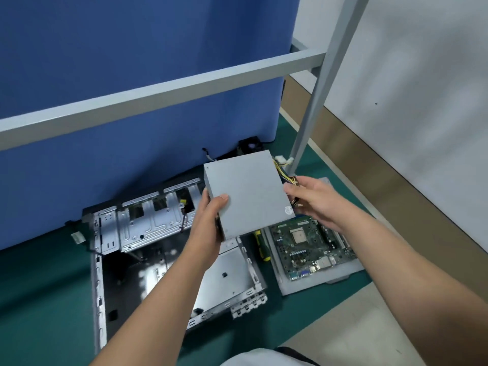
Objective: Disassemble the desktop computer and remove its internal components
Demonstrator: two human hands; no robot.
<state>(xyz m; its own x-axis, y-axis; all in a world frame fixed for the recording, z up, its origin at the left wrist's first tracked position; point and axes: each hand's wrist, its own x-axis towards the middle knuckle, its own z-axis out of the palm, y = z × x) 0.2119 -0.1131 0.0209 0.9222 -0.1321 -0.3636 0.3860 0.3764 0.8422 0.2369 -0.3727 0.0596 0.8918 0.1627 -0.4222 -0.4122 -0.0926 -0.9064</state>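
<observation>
Both forearms reach out from the bottom edge. Held in the air above the open computer case [163, 260], the grey power supply [248, 196] is gripped at its near-left corner by the left hand [208, 223]. Its cable bundle [287, 178] is pinched by the curled right hand [314, 199]. Right of the case, on the green mat [39, 299], lie a screwdriver [262, 247] and the motherboard [311, 247].

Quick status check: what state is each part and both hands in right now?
Power supply: out of the case, held in the air.
Left hand: grips its near edge.
Right hand: holds its cable end.
Case: open, lying flat.
Motherboard: removed, lying on a grey panel.
Screwdriver: lying idle.
</observation>
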